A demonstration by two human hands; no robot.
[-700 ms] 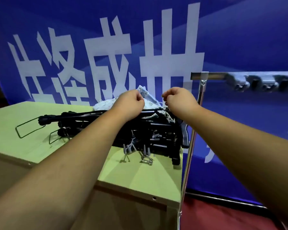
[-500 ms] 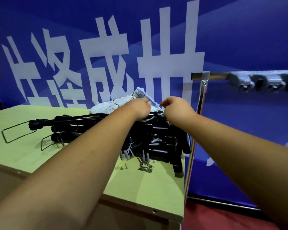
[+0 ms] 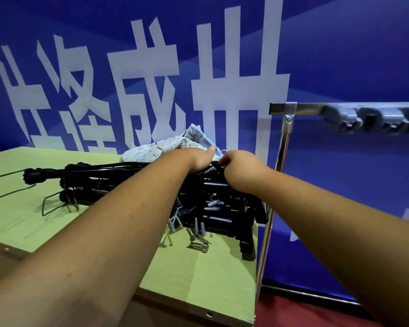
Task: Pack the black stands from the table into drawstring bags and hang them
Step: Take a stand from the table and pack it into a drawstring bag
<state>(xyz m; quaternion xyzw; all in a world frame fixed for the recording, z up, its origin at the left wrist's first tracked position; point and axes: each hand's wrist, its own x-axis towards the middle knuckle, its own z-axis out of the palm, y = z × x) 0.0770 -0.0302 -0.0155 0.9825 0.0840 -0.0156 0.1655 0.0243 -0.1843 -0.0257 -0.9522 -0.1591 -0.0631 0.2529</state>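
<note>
Stands (image 3: 232, 219) lie piled at the right edge of the surface (image 3: 210, 279); bags (image 3: 161, 148) at the far edge appear unfilled. Right hand (image 3: 242, 166) fingers curl on the topmost of the stands. Whether the left hand (image 3: 198, 159) grips anything cannot be determined. No bag hangs on the rack (image 3: 305, 108), so all packing remains.

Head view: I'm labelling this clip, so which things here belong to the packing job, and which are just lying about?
Job:
- black stands
- patterned drawstring bags
- metal rack with hooks
- left hand and right hand, at the pile's top
- green table

Lying about:
- grey plastic plugs
- metal bolts
- blue banner
</note>
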